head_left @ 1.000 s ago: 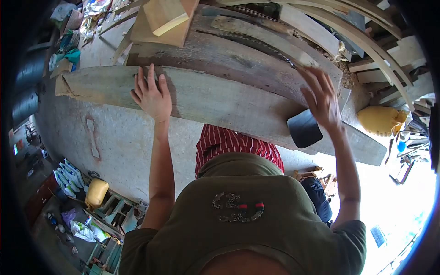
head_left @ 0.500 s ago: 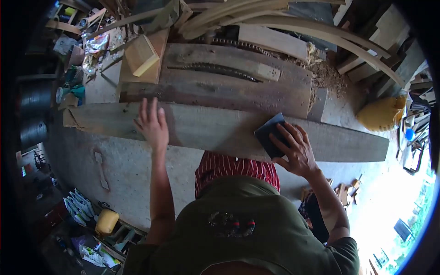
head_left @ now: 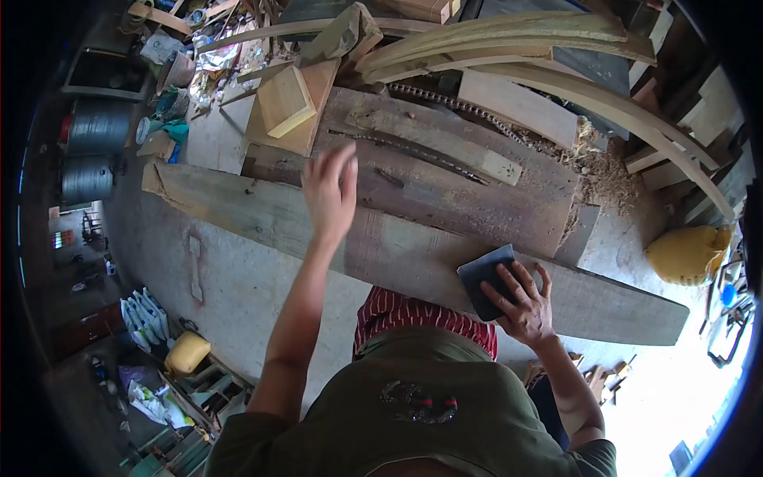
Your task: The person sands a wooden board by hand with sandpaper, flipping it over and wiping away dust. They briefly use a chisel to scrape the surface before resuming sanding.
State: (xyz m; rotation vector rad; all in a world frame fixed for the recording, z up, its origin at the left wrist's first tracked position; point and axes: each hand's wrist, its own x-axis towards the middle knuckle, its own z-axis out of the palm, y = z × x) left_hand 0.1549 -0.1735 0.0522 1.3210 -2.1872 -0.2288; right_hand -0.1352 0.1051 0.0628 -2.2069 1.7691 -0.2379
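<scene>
A long grey-brown plank with tapered ends lies across the view in front of my body. My right hand presses a dark sheet, like sandpaper, onto the plank right of centre, fingers spread over it. Raised above the plank's far edge is my left hand, its fingers somewhat bent and apart, with nothing in it. Beyond the plank sits a wide brown board with a slot, and a curved wooden strip rests on it.
A wooden block stands at the back left. Long curved timbers, a chain and sawdust are at the back. To the right is a yellow container; dark drums stand at far left.
My left hand has lifted off the plank and moved forward and right. The view has turned, so the plank slants more. My right hand stays on the dark sheet.
</scene>
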